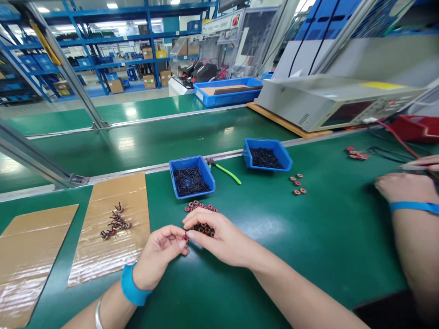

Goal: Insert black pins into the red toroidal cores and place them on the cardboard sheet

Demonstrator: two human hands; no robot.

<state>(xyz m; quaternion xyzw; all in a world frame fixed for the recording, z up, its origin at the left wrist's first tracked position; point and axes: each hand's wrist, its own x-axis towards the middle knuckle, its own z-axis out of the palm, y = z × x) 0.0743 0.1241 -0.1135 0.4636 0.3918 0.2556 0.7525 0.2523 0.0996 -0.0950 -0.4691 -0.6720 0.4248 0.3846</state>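
In the middle of the bench, my left hand (166, 244) is closed, pinching a small red toroid coil (185, 238) with dark windings. My right hand (217, 233) meets it from the right, thumb and fingertips closed at the coil's upper edge; a short dark bit shows there, too small to make out. Under and behind my right hand lies a pile of similar coils (202, 205), partly hidden. Just beyond stands a blue bin (212, 185) of short black tube pieces (190, 181). More coils with black tubes (118, 223) lie on a cardboard sheet (133, 192) to the left.
Green-handled cutters (228, 173) lie between the first bin and a second blue bin (288, 163) of black pieces. Several copper-coloured rings (297, 183) sit to the right. A co-worker's hand (394, 186) works at the far right, near a grey instrument (308, 105). Another cardboard sheet (30, 256) lies left.
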